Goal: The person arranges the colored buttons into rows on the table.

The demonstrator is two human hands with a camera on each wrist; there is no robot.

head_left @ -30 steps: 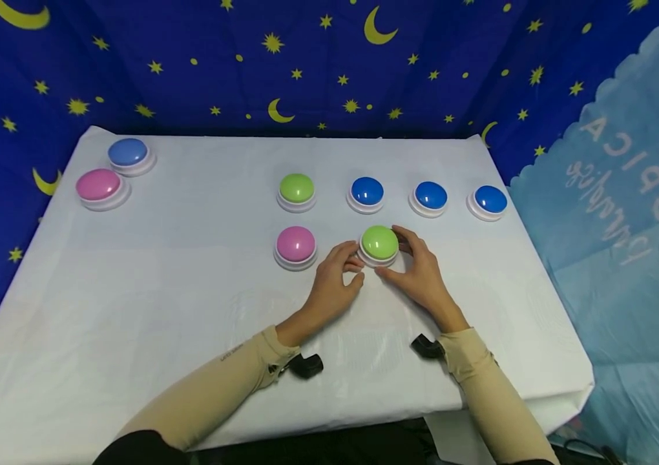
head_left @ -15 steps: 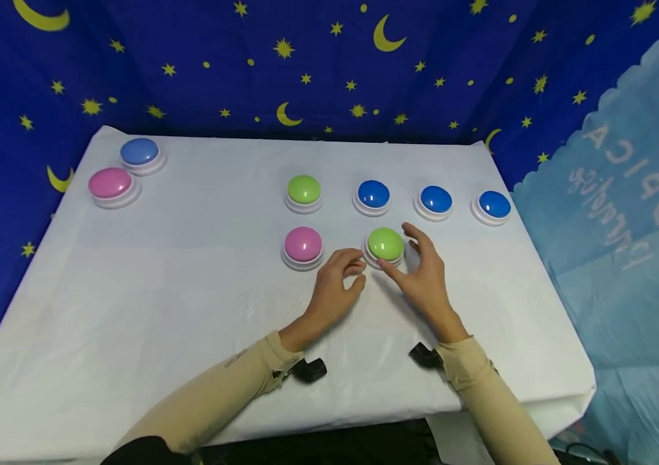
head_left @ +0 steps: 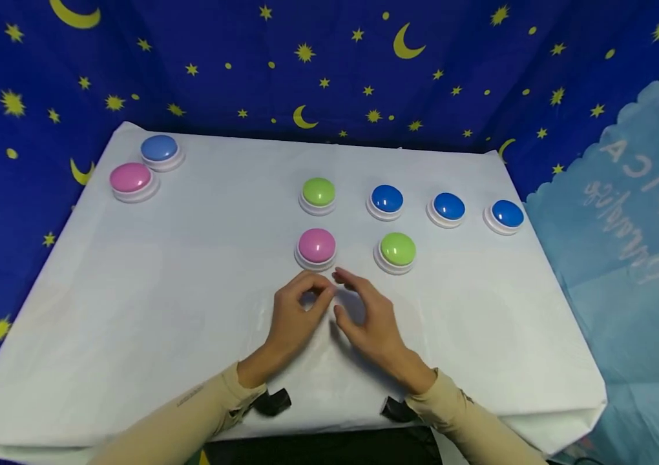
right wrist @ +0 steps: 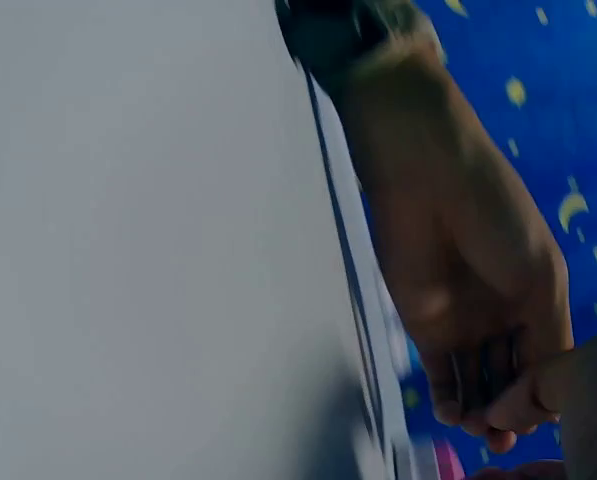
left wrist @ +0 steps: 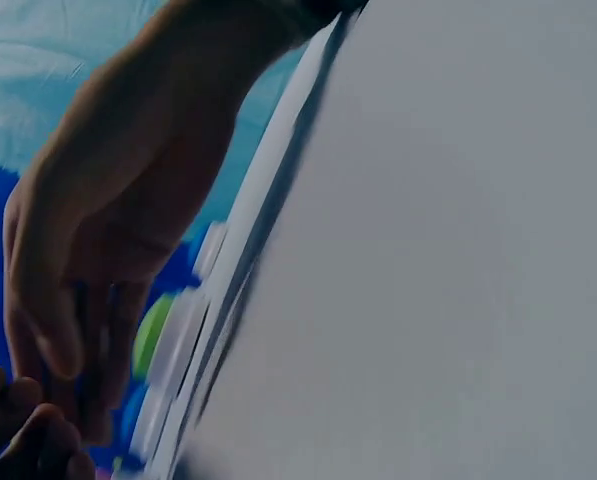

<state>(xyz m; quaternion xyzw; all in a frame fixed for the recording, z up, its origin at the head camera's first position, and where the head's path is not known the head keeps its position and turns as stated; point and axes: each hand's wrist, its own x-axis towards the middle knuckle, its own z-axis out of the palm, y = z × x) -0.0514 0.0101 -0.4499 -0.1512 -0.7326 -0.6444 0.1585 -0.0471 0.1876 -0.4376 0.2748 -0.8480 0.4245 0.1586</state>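
Both hands have come away from the near green push button [head_left: 397, 249], drawing left and toward the near edge; that button sits by itself on the white-covered table [head_left: 190, 323]. At far left, a paler blue push button [head_left: 159, 148] stands just behind a far-left pink push button [head_left: 130, 177]. Around the middle, a far green push button [head_left: 318, 192] lies beyond the near pink push button [head_left: 316, 246].

Just on the near side of that pink one, the left hand [head_left: 293, 316] is loosely curled, thumb and forefinger tips close together, gripping nothing visible. Beside it, the right hand [head_left: 373, 323] has its thumb and forefinger apart, also without a grip; I cannot tell whether the two hands touch. Right of the far green one stand three deep blue buttons [head_left: 387, 199] in a row, reaching the table's right edge.

Counted up: four blue, two pink, two green, eight in all. They look like light, stiff plastic, probably not fragile; the glossy domes are likely slippery and may press down under force, so the white base rim seems the better hold, from opposite sides.
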